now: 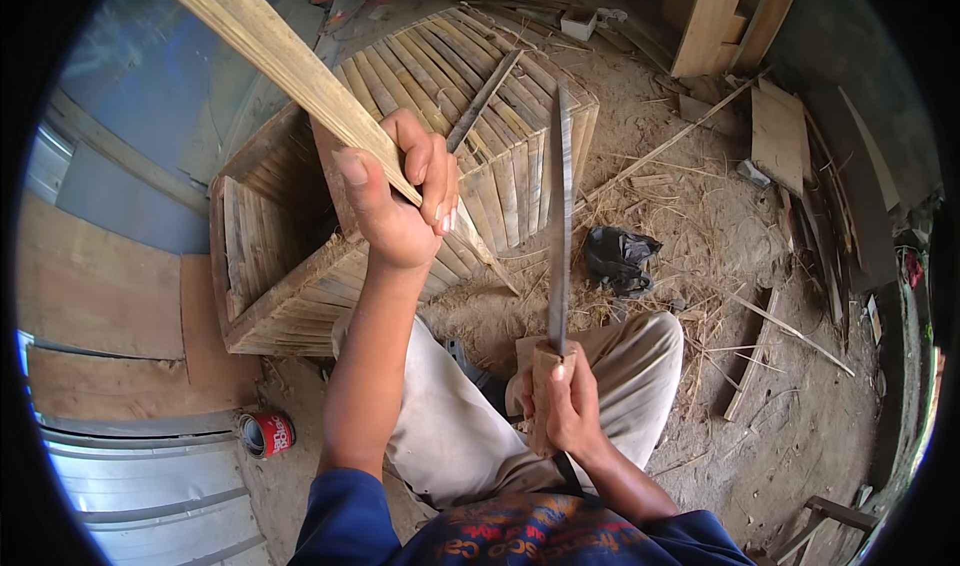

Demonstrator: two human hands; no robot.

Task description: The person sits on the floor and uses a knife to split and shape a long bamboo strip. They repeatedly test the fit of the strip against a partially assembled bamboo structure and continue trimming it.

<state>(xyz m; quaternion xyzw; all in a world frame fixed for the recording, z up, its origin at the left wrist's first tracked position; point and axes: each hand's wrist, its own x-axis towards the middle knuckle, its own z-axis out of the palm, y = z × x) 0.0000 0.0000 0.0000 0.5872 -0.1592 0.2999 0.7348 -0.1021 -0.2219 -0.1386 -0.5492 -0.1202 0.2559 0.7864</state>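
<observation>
My left hand (405, 201) is closed round a long split bamboo strip (270, 51). The strip slants from the upper left down to a thin tip right of the hand. My right hand (568, 406) grips the wooden handle of a long-bladed knife (560, 216), its blade pointing up and away from me. Strip and blade are apart. Beyond my left hand stands a slatted bamboo bench (440, 76), with an open hollow on its left side. A loose flat stick (485, 101) lies on its slats.
A black plastic bag (620, 259) lies on the dirt floor among shavings. To the left, a red can (266, 434) stands by corrugated metal sheets (150, 476). Boards (780, 136) lean at the right, and a nailed wood piece (752, 354) lies nearer. My bent legs are below.
</observation>
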